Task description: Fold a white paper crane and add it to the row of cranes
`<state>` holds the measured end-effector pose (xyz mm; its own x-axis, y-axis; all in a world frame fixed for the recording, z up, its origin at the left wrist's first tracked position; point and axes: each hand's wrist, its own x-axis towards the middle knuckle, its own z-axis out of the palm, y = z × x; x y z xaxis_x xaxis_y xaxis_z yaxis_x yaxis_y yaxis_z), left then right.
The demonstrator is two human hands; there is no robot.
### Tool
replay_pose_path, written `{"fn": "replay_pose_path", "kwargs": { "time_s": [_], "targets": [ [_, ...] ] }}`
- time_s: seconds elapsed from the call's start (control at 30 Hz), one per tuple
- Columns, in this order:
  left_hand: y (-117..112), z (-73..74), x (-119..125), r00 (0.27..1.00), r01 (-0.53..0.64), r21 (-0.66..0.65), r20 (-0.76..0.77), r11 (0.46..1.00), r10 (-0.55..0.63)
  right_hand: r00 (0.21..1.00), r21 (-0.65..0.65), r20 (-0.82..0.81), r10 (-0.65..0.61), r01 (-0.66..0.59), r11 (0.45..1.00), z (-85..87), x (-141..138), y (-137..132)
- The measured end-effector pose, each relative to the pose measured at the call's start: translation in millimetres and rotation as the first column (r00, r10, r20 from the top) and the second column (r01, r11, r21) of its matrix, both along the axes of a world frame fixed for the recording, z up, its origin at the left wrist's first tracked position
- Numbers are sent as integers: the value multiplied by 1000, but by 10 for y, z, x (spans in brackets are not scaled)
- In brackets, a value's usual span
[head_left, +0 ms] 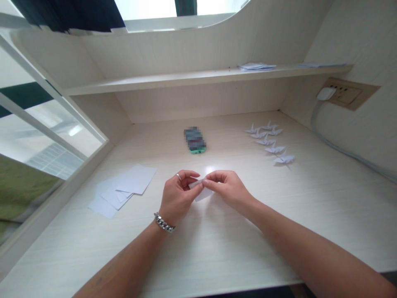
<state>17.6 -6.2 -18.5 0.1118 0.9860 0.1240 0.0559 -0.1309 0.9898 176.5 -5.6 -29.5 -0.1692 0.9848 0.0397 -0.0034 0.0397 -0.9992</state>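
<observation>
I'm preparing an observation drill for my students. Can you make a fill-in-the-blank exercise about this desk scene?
1. The small paper is pinched by ____ hands, the left hand and the right hand.
2. The loose sheets lie on the desk to the ____ of the hands.
3. The chain bracelet circles the ____ wrist.
4. The paper cranes stand to the ____ of the phone.
Missing words: both; left; left; right.

White is being shown by the small paper piece (201, 191), the loose sheets (124, 188) and the paper cranes (273, 142). A pale cream wood grain is being displayed by the desk (248, 240). Silver is being worn as a chain bracelet (164, 223), and teal is being shown along the edge of the pixelated object (195, 141).
</observation>
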Motion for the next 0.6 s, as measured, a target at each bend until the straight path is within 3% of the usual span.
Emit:
{"fn": "replay_pose_path", "kwargs": {
  "time_s": [0.33, 0.6],
  "targets": [
    [1, -17, -5, 998, 5, 14, -68, 1000, -4, 996, 47, 83, 37, -41, 998, 14, 7, -5],
    [-9, -8, 10, 997, 14, 13, -76, 1000, -13, 988, 109, 152, -14, -3, 994, 22, 19, -10]
  ]
}}
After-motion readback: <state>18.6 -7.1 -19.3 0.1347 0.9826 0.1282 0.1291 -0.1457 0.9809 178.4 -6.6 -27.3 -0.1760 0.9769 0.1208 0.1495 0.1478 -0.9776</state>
